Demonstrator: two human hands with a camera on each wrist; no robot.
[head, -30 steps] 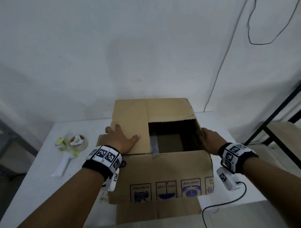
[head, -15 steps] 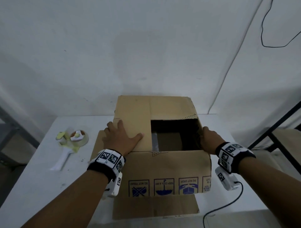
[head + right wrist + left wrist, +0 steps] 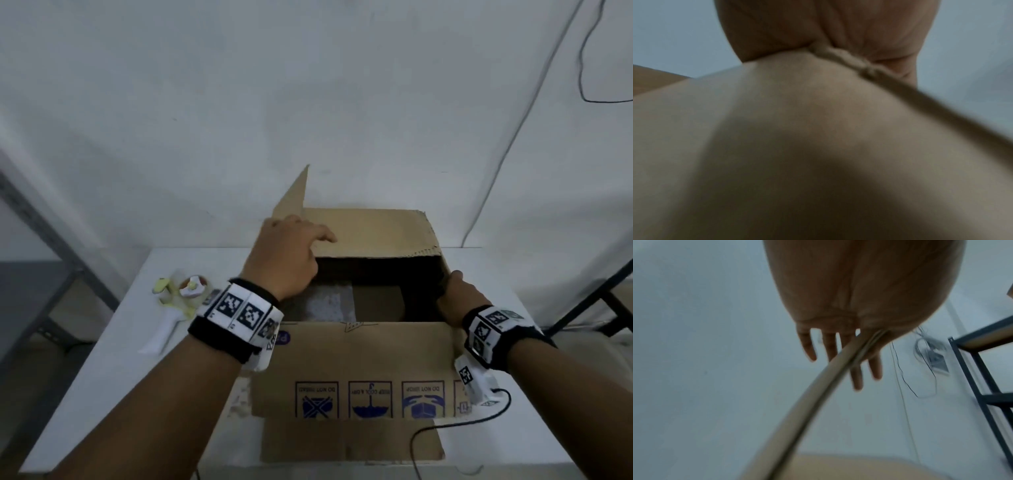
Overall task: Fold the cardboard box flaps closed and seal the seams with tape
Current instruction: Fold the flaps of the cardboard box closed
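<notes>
Left hand (image 3: 284, 253), fingers straight against the raised left flap (image 3: 291, 202) — and right hand (image 3: 452, 294), clamped on the right flap (image 3: 797, 113) — should fold both down squarely, box (image 3: 359, 359) steady.

Brown cardboard box (image 3: 356, 363), open, left flap (image 3: 291, 202) upright

I see my left hand (image 3: 287, 253) raised, fingers straight — my right hand (image 3: 454, 296) lower, curled over the box rim (image 3: 444, 264).

My cardboard box (image 3: 359, 356) is brown, with blue symbols printed on its near side. The surface (image 3: 113, 377) is white, the tape dispenser (image 3: 181, 298) white and yellow, my wristbands (image 3: 236, 315) black with black-and-white squares.
</notes>
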